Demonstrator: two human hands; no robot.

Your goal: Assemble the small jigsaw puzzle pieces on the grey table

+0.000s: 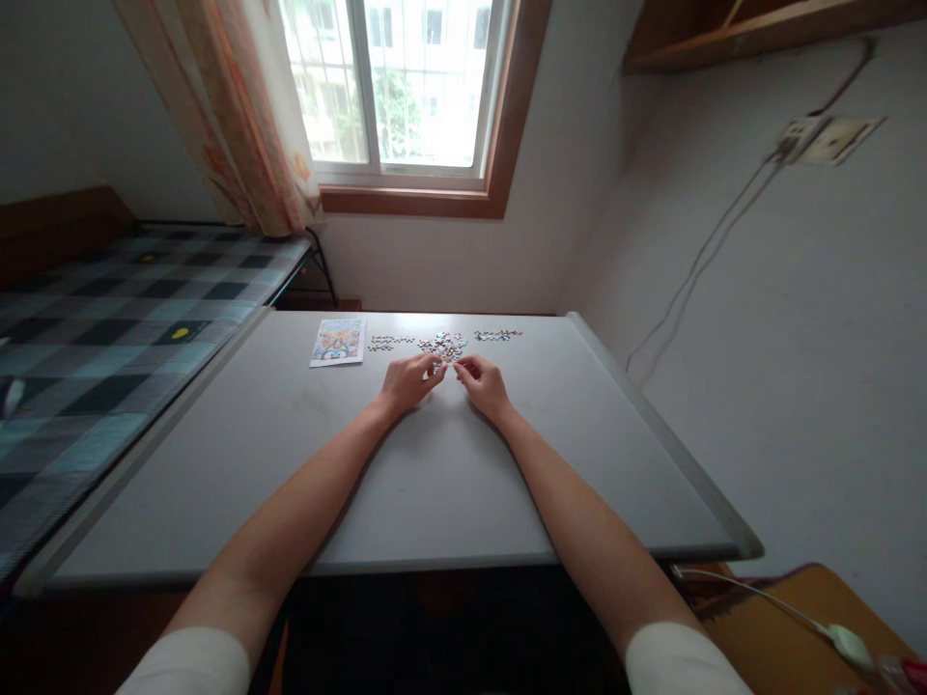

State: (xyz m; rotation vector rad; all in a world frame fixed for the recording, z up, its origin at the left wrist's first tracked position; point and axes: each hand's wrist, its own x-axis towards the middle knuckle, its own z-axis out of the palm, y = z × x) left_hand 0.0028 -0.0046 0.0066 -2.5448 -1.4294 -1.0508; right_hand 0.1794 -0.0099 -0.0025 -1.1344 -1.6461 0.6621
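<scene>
A loose pile of small jigsaw puzzle pieces (443, 345) lies on the white tabletop (435, 483), just beyond my fingertips. My left hand (409, 380) rests at the pile's near left side, thumb and fingers pinched around a small speckled bit that looks like a puzzle piece. Close by on the right, my right hand (484, 384) is also closed in a pinch; whatever sits between its fingertips is too small to make out. The fingertips of both hands are near each other but apart. Short rows of pieces, one on the left (383, 342) and one on the right (498, 335), flank the pile.
A printed colour picture sheet (338, 343) lies left of the pieces. A bed with a checked cover (145, 319) stands along the left. Beyond the table are a window (427, 87) and curtain (232, 116). A cable (695, 265) hangs down the right wall.
</scene>
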